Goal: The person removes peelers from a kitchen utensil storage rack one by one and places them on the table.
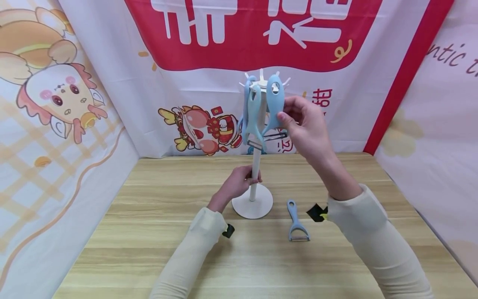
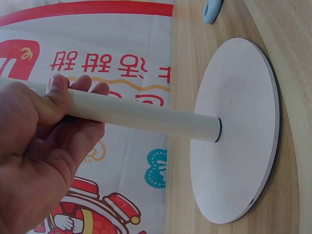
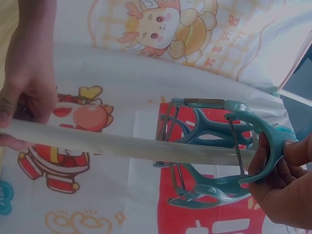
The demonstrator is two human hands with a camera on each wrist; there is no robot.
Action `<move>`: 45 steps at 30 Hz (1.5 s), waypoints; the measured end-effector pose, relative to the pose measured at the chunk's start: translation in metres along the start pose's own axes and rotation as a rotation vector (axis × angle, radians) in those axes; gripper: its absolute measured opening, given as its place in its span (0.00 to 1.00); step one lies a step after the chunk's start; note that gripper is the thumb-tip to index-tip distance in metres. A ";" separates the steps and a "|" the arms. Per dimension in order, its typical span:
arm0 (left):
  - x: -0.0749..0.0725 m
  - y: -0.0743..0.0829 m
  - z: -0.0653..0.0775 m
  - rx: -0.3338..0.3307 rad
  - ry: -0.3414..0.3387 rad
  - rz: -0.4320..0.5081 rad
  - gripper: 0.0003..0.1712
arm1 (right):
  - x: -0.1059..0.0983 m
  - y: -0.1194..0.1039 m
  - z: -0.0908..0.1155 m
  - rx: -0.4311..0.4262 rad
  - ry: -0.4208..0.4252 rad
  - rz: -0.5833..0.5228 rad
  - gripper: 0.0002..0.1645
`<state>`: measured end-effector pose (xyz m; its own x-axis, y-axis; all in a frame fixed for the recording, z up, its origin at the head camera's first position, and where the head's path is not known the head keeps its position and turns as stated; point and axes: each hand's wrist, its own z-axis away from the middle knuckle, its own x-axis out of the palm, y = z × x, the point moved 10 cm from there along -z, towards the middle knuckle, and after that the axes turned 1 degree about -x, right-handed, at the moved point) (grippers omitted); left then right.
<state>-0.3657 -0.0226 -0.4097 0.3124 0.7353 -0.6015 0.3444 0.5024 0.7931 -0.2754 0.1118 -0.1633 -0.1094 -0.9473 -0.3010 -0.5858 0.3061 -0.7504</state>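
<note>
A white rack with a round base (image 1: 252,207) and a crown of hooks (image 1: 262,83) stands on the table. My left hand (image 1: 239,181) grips its white pole (image 2: 146,117) low down, fingers and thumb wrapped around it. Several light-blue peelers (image 1: 254,110) hang from the hooks. With my right hand (image 1: 308,128) I pinch another blue peeler (image 1: 274,99) by its handle at the right side of the crown, its hole right at a hook. In the right wrist view, thumb and fingers hold this peeler (image 3: 275,151) near its blade fork.
One more blue peeler (image 1: 293,220) lies on the wooden table (image 1: 157,249), right of the base, blade toward me. Printed cloth hangs behind (image 1: 209,87) the table and along both sides. A dark strap piece (image 1: 317,212) sticks out at my right sleeve.
</note>
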 end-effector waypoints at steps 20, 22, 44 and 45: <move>0.000 -0.002 0.000 -0.011 0.023 -0.014 0.05 | -0.019 0.005 0.009 0.018 0.043 0.002 0.18; 0.000 -0.003 0.000 -0.011 0.025 -0.011 0.04 | -0.020 0.007 0.010 0.021 0.040 0.010 0.18; 0.000 0.000 0.002 -0.010 0.019 0.001 0.05 | -0.020 0.021 0.035 0.062 -0.003 0.072 0.15; 0.000 0.000 0.002 -0.013 0.018 0.002 0.05 | -0.020 0.022 0.037 0.065 -0.004 0.074 0.15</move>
<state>-0.3638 -0.0237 -0.4101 0.2970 0.7441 -0.5984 0.3320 0.5072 0.7953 -0.2567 0.1406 -0.1952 -0.1474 -0.9216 -0.3590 -0.5228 0.3807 -0.7627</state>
